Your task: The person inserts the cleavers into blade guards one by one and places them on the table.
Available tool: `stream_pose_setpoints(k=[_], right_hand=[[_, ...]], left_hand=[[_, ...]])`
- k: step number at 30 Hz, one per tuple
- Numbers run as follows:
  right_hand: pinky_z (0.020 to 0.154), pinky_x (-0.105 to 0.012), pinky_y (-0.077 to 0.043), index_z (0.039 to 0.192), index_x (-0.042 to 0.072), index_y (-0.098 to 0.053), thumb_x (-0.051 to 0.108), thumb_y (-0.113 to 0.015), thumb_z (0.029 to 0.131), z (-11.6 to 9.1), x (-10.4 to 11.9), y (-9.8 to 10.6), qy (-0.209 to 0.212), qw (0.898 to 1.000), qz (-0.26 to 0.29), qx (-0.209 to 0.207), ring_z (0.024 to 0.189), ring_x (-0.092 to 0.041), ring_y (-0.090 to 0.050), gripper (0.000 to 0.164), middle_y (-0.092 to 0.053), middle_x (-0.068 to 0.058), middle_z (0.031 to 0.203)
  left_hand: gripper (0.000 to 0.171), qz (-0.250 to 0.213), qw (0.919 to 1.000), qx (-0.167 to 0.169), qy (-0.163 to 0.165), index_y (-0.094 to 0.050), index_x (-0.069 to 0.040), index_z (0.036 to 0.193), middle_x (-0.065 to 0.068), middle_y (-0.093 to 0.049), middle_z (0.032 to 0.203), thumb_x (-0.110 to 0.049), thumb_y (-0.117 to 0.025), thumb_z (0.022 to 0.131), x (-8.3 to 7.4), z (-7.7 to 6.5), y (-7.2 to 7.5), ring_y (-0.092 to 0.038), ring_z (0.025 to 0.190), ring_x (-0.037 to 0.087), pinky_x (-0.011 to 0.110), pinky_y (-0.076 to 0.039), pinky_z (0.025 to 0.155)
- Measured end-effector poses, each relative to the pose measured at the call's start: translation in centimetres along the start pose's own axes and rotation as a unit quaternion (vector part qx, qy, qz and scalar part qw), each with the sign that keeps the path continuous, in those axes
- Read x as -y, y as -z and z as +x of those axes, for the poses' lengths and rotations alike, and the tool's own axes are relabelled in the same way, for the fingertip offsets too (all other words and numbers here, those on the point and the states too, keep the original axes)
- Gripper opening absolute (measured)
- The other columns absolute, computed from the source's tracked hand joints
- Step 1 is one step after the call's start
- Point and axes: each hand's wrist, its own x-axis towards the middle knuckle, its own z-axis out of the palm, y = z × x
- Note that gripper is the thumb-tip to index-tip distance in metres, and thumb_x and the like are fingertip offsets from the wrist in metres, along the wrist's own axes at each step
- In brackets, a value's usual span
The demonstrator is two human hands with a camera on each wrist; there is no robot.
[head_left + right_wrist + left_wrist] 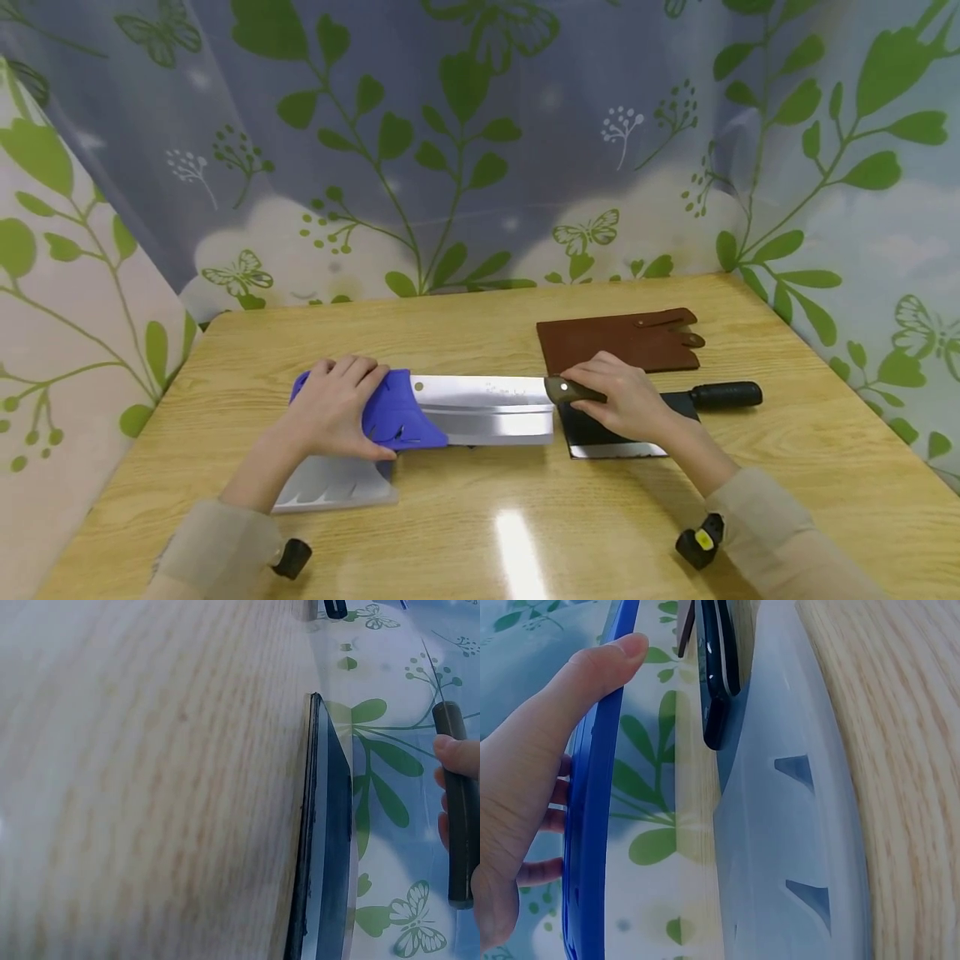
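Note:
My left hand grips a blue blade sheath, thumb along its near edge and fingers over the far side. My right hand holds the dark handle of a broad silver cleaver. The blade lies level, pointing left, and its far end is hidden by the sheath. In the left wrist view, the blue sheath stands above the table, seen edge-on. Beneath my left hand rests a translucent whitish sheath, with a black knife handle beside it in the left wrist view.
A dark cleaver with a black handle lies on the wooden table, partly below my right hand. Behind it is a brown leather sheath with straps. A leaf-patterned curtain surrounds the table's back and sides.

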Motion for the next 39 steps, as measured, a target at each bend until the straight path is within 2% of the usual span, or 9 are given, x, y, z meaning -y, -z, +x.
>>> stream_pose_setpoints(k=[13, 25, 33, 39], right_hand=[[0.056, -0.025, -0.047, 0.108, 0.006, -0.068, 0.013, -0.079, 0.070, -0.2, 0.4, -0.2, -0.027, 0.999, 0.000, 0.033, 0.084, -0.015, -0.053, 0.041, -0.067, -0.001, 0.099], [0.056, -0.023, -0.044, 0.108, 0.004, -0.067, 0.012, -0.079, 0.070, 0.4, 0.8, 0.1, -0.015, 0.999, 0.001, 0.034, 0.080, -0.014, -0.050, 0.041, -0.067, -0.002, 0.099], [0.059, -0.027, -0.046, 0.109, 0.006, -0.067, 0.013, -0.079, 0.071, 0.5, 1.1, -0.2, -0.040, 0.998, -0.008, 0.046, 0.083, -0.015, -0.052, 0.040, -0.067, -0.002, 0.100], [0.063, -0.030, -0.048, 0.110, 0.004, -0.067, 0.013, -0.078, 0.072, 0.7, 1.3, -0.3, -0.049, 0.997, -0.010, 0.055, 0.085, -0.017, -0.053, 0.040, -0.067, -0.004, 0.102]], left_hand=[[0.110, -0.008, 0.9998, -0.008, -0.015, -0.053, 0.001, 0.125, 0.014, -0.053, 0.117, -0.079, -0.064, 0.051, -0.4, -0.7, -0.4, -0.048, 0.109, 0.032, 0.052, -0.041, 0.080], [0.107, -0.029, 0.9983, -0.039, -0.033, -0.055, 0.001, 0.123, 0.013, -0.055, 0.115, -0.077, -0.065, 0.052, -0.9, -0.3, -0.4, -0.049, 0.104, 0.030, 0.050, -0.040, 0.082], [0.109, -0.024, 0.9992, -0.025, -0.018, -0.054, 0.001, 0.124, 0.013, -0.054, 0.116, -0.079, -0.062, 0.051, -1.4, 0.1, -0.6, -0.048, 0.106, 0.030, 0.050, -0.040, 0.082], [0.109, -0.025, 0.9993, -0.020, -0.020, -0.053, 0.002, 0.124, 0.013, -0.053, 0.117, -0.080, -0.061, 0.053, -1.7, 0.4, -0.8, -0.048, 0.106, 0.030, 0.050, -0.039, 0.081]])
